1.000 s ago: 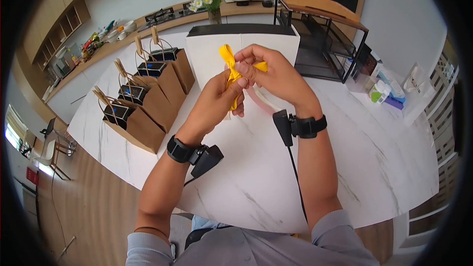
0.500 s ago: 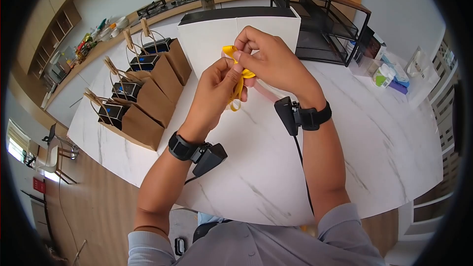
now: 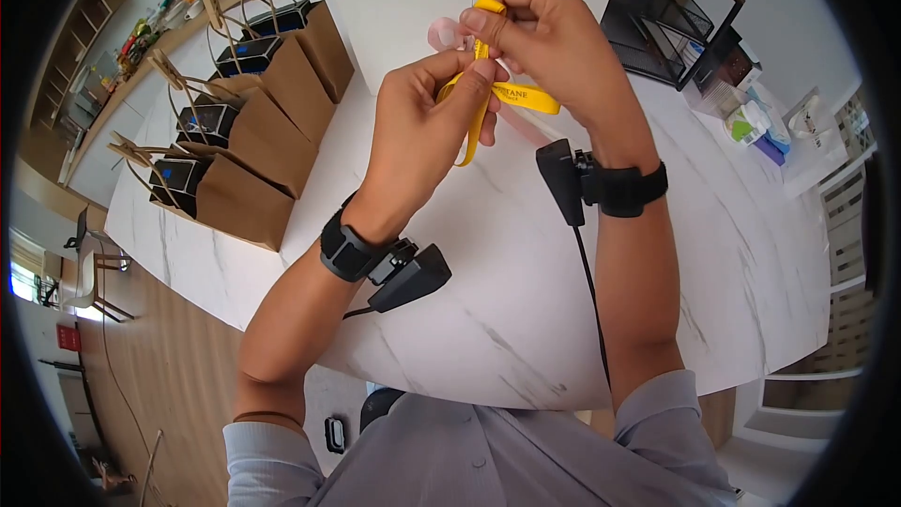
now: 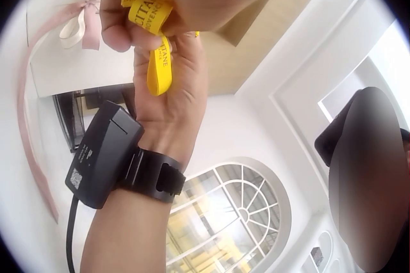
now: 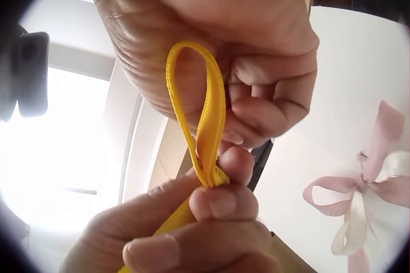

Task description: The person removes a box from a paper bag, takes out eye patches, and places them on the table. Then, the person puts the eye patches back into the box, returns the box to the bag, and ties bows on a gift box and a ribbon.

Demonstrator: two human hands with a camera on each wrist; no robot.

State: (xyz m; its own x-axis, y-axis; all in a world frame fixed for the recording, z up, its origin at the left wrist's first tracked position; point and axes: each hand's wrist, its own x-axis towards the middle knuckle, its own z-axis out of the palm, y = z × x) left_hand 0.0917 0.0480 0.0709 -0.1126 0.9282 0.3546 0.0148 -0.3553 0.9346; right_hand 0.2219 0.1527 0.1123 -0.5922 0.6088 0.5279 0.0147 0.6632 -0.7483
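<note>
A yellow ribbon [image 3: 527, 97] with dark printed letters is looped and crossed between the two hands. My left hand [image 3: 413, 131] pinches it where it crosses, thumb on top. The right hand [image 3: 563, 47] grips the ribbon's upper part between thumb and fingers, close above the left fingertips. One loop sticks out to the right below the right hand, and a strand hangs under the left one. In the right wrist view a narrow yellow loop [image 5: 214, 110] rises from the left fingertips in front of the right palm. The lettering on the ribbon [image 4: 148, 14] shows in the left wrist view.
Behind the hands stands a white box [image 3: 399, 14] with a pink and cream ribbon bow [image 5: 387, 126]. Brown paper bags [image 3: 239, 197] with wooden clips [image 3: 169, 70] line the left side. A black metal rack [image 3: 648, 33] stands back right, near small bottles and packets [image 3: 755, 122].
The head view has tilted down, so the scene sits higher. The hands have shifted on the ribbon; a loop with lettering now extends to the right, and the right hand grips the upper part.
</note>
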